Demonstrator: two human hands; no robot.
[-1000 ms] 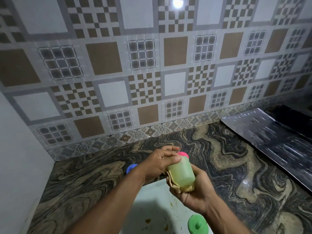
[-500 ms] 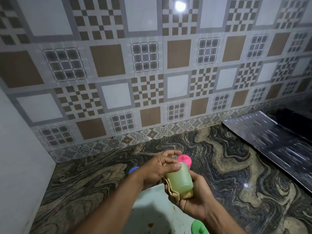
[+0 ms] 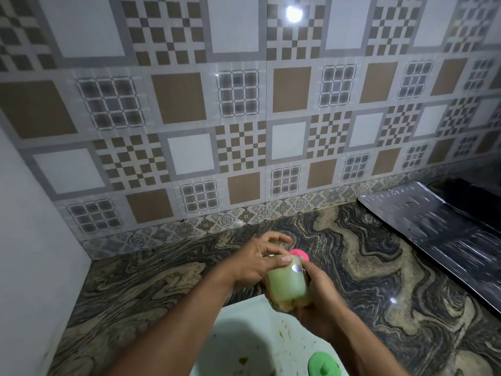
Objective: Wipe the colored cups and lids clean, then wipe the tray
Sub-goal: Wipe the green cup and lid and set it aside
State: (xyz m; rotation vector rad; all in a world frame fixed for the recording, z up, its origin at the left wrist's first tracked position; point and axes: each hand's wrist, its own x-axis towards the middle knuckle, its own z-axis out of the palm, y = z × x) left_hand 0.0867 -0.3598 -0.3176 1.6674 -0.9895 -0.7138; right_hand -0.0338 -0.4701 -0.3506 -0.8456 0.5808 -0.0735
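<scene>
The pale green translucent plastic cup (image 3: 287, 284) has turned in my right grip (image 3: 321, 299), so a small round sticker (image 3: 297, 269) now faces me. My left grip (image 3: 254, 264) has raised and spread its fingers (image 3: 276, 239), uncovering more of the round pink plastic lid (image 3: 298, 253).

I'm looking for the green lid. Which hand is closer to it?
Right. The right hand, holding the green cup, is just beyond the green lid; the left hand grips the cup's far end, farther away.
</scene>
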